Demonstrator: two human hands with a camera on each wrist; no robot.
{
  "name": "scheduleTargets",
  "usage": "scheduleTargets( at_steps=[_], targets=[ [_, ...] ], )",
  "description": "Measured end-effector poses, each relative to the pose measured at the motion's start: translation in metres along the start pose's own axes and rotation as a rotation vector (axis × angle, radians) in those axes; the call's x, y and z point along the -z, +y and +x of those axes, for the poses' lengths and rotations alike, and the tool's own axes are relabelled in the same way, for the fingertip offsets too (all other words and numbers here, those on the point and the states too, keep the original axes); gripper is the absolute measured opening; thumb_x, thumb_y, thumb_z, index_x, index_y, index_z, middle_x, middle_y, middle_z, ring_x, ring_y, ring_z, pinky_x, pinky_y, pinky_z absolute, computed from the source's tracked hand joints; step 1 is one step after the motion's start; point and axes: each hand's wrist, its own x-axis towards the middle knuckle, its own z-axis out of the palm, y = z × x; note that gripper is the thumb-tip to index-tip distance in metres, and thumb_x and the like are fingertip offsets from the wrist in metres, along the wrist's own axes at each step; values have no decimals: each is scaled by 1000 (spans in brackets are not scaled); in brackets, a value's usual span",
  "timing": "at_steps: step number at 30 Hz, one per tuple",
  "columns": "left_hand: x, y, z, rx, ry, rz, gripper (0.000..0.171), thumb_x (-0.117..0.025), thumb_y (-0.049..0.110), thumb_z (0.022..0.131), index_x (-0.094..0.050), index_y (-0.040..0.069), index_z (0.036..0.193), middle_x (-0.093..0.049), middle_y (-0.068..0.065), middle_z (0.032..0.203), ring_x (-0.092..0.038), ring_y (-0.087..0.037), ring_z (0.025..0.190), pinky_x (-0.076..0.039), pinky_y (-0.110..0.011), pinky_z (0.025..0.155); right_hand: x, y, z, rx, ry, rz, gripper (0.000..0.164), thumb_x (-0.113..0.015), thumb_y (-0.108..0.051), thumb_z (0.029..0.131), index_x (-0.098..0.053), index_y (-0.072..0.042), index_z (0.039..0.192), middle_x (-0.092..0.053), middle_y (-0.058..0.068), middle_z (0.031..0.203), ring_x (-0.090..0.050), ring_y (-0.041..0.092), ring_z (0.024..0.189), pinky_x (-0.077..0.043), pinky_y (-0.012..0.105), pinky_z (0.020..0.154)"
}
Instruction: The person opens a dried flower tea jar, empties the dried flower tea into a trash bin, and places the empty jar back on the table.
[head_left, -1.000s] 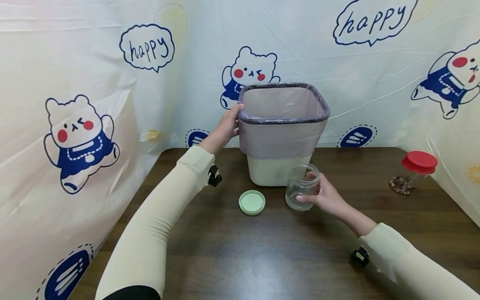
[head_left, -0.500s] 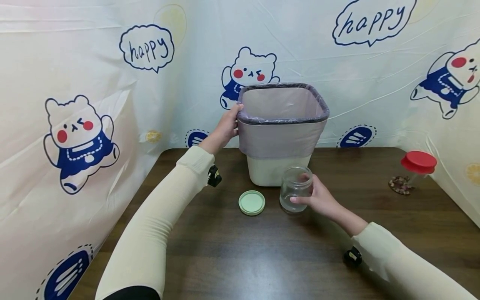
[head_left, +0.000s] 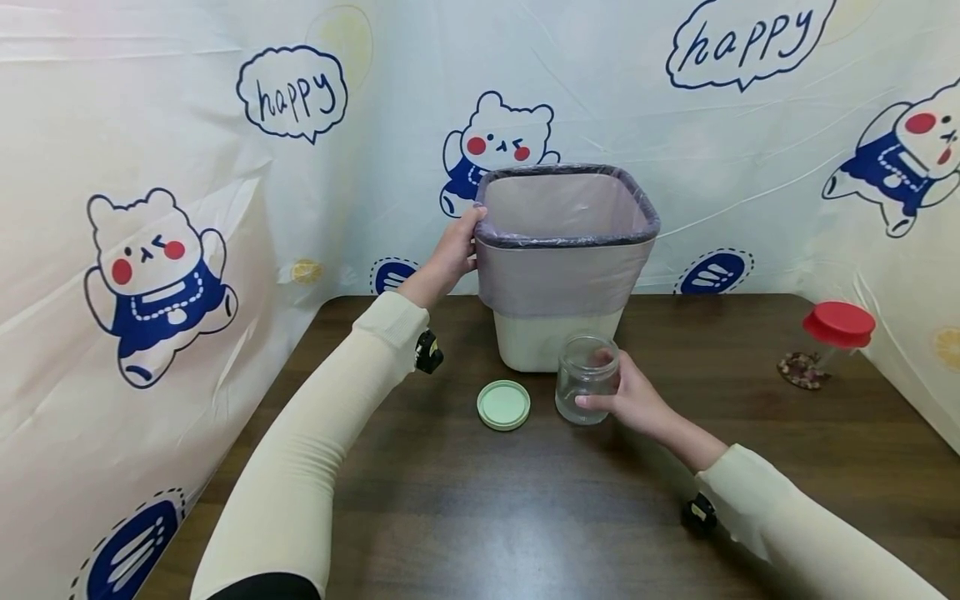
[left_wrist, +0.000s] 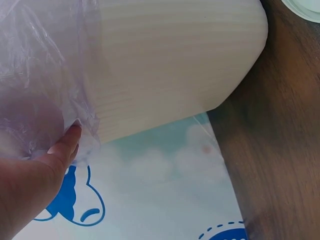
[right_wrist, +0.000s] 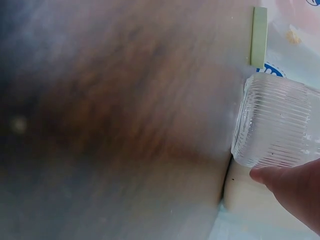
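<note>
A cream trash bin (head_left: 558,342) lined with a translucent purple bag (head_left: 562,279) stands upright at the back of the table. My left hand (head_left: 453,250) holds its upper left side by the rim; in the left wrist view, fingers (left_wrist: 67,142) lie against the bag-covered wall. In front of the bin, my right hand (head_left: 633,396) grips an open clear glass jar (head_left: 581,379) from the right, thumb across its front. The jar stands upright, and the right wrist view shows its ribbed side (right_wrist: 275,122). To its left lies a light green round lid (head_left: 503,405), apart from the jar.
A jar with a red lid (head_left: 838,325) and dark, dried-looking bits (head_left: 802,371) in it stands at the right of the brown wooden table (head_left: 480,508). A printed cloth (head_left: 390,150) hangs behind and along the sides.
My right hand has shifted the glass jar a little to the left, closer to the green lid. The left hand and the bin have stayed in place.
</note>
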Motion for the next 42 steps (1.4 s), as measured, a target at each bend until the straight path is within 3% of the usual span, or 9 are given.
scheduleTargets(
  at_steps=[29,42],
  targets=[
    [3,-1,0,-11,-24,16,67,-43,48,98,-30,11,152,-34,-7,153,-33,-29,139,-32,-48,108,5,-1,4,-14,-68,-53,86,-86,-15,74,-31,9,135,-43,28,132,-44,42,122,-36,57,101],
    [2,-1,-1,-17,-14,9,66,-44,48,96,-35,9,150,-39,-9,148,-39,-28,135,-36,-45,106,11,-4,2,8,-119,79,89,-82,-6,77,-24,8,142,-39,30,137,-42,46,127,-37,57,100]
  ],
)
